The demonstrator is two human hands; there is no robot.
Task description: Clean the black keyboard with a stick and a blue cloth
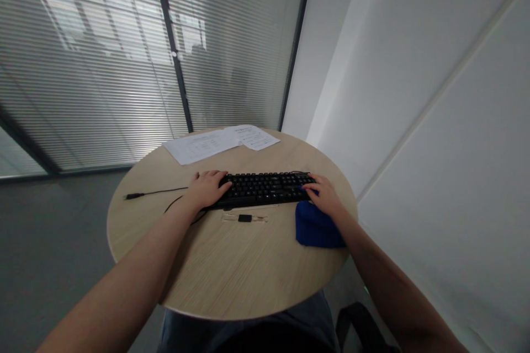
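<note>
A black keyboard (265, 187) lies across the middle of the round table. My left hand (207, 188) is closed around its left end, the thumb on the near side and the fingers toward the far edge. Over the right end is my right hand (323, 193), its fingers bent onto the keys. A small blue thing (301, 187) shows at those fingertips; its kind cannot be made out. Just below that hand, a blue cloth or pouch (317, 226) lies partly under the wrist. In front of the keyboard is a thin clear tool with a black middle (244, 218).
Printed papers (207, 144) lie at the far edge of the wooden table (232, 270). A black cable with a plug (133, 196) stretches out on the left. Behind stands a glass partition with blinds (232, 49); a white wall (434, 149) rises on the right.
</note>
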